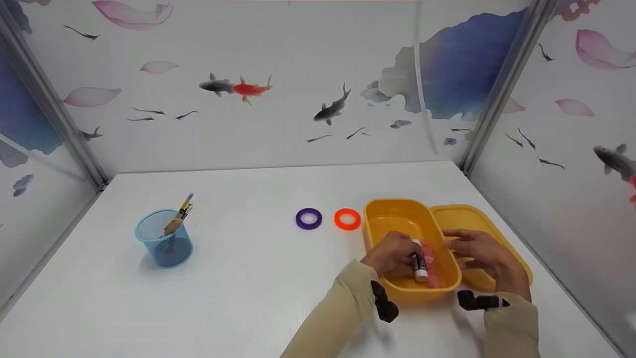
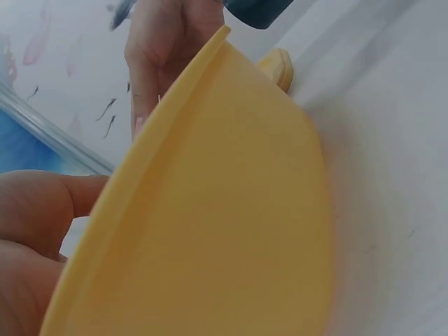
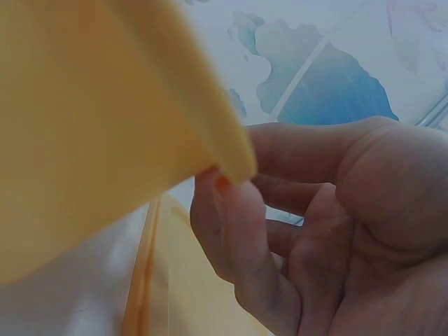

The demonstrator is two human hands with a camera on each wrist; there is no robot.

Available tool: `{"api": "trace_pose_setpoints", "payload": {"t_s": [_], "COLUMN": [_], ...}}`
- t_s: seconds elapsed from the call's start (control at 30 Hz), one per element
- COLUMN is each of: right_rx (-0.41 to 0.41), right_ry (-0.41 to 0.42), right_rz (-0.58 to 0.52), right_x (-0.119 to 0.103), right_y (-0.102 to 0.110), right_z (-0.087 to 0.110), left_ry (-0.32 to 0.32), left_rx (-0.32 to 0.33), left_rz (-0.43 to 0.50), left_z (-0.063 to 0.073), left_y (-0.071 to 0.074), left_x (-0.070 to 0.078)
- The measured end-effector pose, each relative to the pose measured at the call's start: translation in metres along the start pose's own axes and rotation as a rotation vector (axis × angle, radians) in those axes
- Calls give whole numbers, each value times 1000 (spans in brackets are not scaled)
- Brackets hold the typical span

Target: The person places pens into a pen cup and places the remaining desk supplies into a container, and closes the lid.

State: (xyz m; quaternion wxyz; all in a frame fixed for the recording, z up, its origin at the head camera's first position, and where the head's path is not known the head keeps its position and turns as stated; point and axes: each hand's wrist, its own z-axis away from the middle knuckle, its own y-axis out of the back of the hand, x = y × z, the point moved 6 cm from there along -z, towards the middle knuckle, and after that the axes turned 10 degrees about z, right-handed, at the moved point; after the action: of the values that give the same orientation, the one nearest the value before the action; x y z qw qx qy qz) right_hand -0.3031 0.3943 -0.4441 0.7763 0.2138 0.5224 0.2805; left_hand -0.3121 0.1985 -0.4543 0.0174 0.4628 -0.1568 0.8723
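Observation:
A yellow plastic box (image 1: 397, 206) stands at the right of the table in the head view. My left hand (image 1: 395, 254) reaches inside it and grips a glue stick (image 1: 421, 271) with white ends and a dark label. Beside the glue stick lies a pink item (image 1: 433, 268), partly covered, its kind unclear. With its fingertips, my right hand (image 1: 489, 256) holds the box's right rim; the right wrist view shows the fingers (image 3: 241, 231) against the rim's edge. In the left wrist view the box wall hides most of the left hand (image 2: 31, 224) and the glue stick.
The yellow lid (image 1: 464, 211) lies right of the box, partly beneath the right hand. A purple tape roll (image 1: 309, 226) and an orange one (image 1: 347, 226) lie to its left. Farther left stands a blue mesh cup (image 1: 171, 253) holding brushes (image 1: 176, 221). Printed panels enclose the table.

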Motion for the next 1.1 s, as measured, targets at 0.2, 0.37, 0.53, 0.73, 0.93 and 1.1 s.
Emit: {"api": "trace_pose_setpoints", "payload": {"t_s": [0.2,0.37,0.53,0.73,0.93,1.1], "right_rx": [-9,-25,-32,-28,-25,-33], "right_ry": [3,5,2,8,8,2], "right_rz": [3,7,5,-8,-16,-12], "right_x": [0,-1,0,-1,0,0], "right_y": [2,2,1,0,0,1], "right_z": [0,0,-1,-1,0,1], "left_ry": [-58,-88,-131,-196,-320,-363], "left_rx": [-19,-60,-208,-278,-252,-233], "left_rz": [-78,-172,-238,-262,-236,-235], "left_z": [6,7,7,8,6,8], "left_y": [0,9,19,39,68,91], "left_x": [11,21,38,59,82,97]}}
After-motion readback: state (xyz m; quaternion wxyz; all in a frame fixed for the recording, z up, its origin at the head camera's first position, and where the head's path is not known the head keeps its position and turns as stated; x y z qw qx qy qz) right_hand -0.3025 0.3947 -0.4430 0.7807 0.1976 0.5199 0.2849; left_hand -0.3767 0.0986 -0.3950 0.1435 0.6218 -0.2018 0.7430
